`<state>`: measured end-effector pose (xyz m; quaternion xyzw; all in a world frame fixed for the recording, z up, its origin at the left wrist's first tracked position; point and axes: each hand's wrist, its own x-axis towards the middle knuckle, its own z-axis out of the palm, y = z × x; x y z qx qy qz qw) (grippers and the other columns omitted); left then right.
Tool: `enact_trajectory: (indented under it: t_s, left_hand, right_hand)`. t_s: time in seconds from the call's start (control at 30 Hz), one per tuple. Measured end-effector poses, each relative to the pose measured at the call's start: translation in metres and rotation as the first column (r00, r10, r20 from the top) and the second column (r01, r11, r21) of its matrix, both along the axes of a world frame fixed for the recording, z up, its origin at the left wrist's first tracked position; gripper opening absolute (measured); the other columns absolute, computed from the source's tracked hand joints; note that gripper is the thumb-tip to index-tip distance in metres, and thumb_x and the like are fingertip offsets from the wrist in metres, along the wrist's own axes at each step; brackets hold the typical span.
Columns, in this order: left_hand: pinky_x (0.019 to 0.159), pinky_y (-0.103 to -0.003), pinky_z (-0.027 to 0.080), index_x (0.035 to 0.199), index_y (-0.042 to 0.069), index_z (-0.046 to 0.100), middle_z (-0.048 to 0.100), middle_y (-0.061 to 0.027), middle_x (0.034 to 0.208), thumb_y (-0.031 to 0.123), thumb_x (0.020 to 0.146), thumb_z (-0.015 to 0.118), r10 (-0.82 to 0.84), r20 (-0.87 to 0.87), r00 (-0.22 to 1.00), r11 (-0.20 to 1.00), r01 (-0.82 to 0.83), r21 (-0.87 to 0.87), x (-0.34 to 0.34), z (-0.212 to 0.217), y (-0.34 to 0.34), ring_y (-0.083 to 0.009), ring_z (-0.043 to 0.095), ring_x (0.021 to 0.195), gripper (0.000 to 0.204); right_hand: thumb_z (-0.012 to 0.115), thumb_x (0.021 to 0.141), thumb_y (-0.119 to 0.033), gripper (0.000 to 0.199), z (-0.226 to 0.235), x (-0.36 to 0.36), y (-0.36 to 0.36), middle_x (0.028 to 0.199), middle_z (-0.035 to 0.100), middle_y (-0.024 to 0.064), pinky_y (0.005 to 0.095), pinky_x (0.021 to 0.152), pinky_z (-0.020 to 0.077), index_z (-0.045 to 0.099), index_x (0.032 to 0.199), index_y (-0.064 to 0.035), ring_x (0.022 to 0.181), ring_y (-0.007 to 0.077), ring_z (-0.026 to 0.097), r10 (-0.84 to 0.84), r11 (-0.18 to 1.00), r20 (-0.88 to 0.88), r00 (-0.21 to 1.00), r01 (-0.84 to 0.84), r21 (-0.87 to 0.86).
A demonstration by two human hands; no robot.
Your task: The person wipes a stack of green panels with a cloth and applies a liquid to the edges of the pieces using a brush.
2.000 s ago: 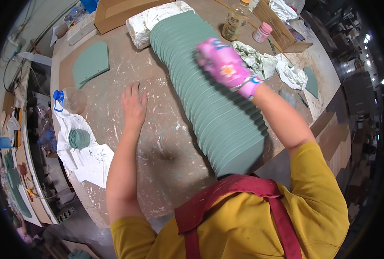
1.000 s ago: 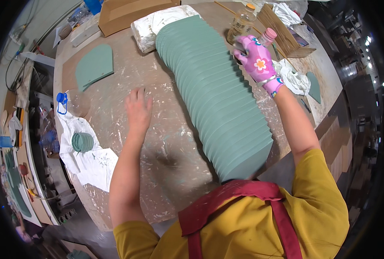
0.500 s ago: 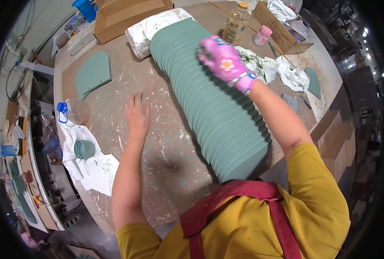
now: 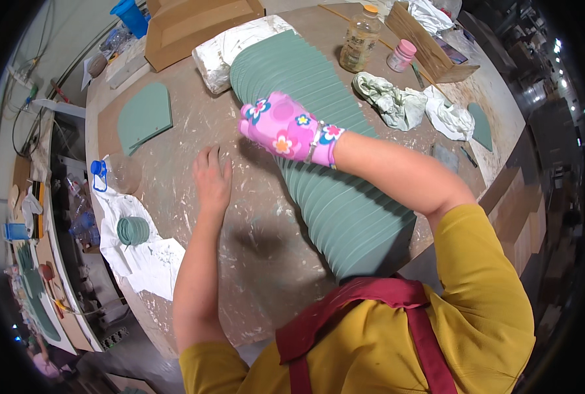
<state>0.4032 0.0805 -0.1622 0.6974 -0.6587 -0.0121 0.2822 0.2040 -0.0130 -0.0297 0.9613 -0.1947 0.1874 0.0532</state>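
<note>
A long row of overlapping thin grey-green sheets runs slantwise across the table from my front to the far side. Its far end rests against a white, paint-smeared block. My right hand, in a pink flowered glove, is over the row's left edge. Its fingers look curled, but their tips and anything inside them are hidden. Bare and apart from the row, my left hand lies flat on the table with fingers stretched. A loose green round-ended sheet lies beyond it.
At left, a coiled green strip sits on a white cloth near a clear jug with a blue cap. At right stand a bottle, a pink jar, crumpled rags and a wooden box.
My gloved right hand has swept leftward and nearer across the row, from its right side to its left edge. My left hand has stayed flat on the table.
</note>
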Motion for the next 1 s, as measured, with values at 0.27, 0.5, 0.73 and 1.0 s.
enact_trajectory:
  t_s: [0.27,0.5,0.73,1.0]
  left_hand:
    - [0.099,-0.046,0.037,0.124,0.003,0.053,0.052,-0.0166,0.123,0.019,0.086,0.062,0.028,0.002,1.000,0.999,-0.028,0.022,-0.001,0.007,0.004,-0.0362,0.048,0.114,0.043]
    - [0.098,-0.046,0.038,0.124,0.003,0.053,0.051,-0.0162,0.123,0.019,0.084,0.063,0.023,0.048,0.999,0.999,-0.025,0.037,-0.004,0.006,0.001,-0.0361,0.048,0.113,0.044]
    - [0.098,-0.046,0.037,0.126,0.004,0.052,0.050,-0.0155,0.125,0.019,0.085,0.063,0.020,0.033,0.999,0.999,-0.021,0.035,-0.001,0.004,0.002,-0.0358,0.047,0.115,0.045]
    - [0.098,-0.046,0.037,0.126,0.004,0.051,0.050,-0.0163,0.125,0.020,0.085,0.063,0.020,0.041,0.999,1.000,-0.020,0.017,-0.003,0.004,0.000,-0.0360,0.047,0.115,0.046]
  right_hand:
    - [0.063,0.085,-0.020,0.022,-0.003,-0.073,-0.051,0.094,0.061,0.0171,0.0451,0.073,0.0502,0.055,0.099,-0.0064,0.085,0.0369,0.063,-0.492,0.853,0.164,0.855,0.435,0.289]
    - [0.061,0.084,-0.020,0.022,0.007,-0.117,-0.058,0.099,0.061,0.0175,0.0453,0.075,0.0506,0.057,0.101,-0.0063,0.087,0.0370,0.063,-0.592,0.800,0.142,0.793,0.558,0.220]
    - [0.063,0.076,-0.018,0.012,-0.002,0.018,0.008,0.090,0.063,0.0084,0.0339,0.066,0.0498,0.060,0.085,-0.0105,0.078,0.0230,0.065,0.003,1.000,-0.140,0.990,-0.006,-0.026]
    - [0.064,0.073,-0.008,0.014,-0.001,-0.019,-0.071,0.084,0.061,0.0136,0.0430,0.067,0.0512,0.059,0.087,-0.0051,0.078,0.0331,0.063,-0.290,0.930,0.047,0.956,0.270,0.251]
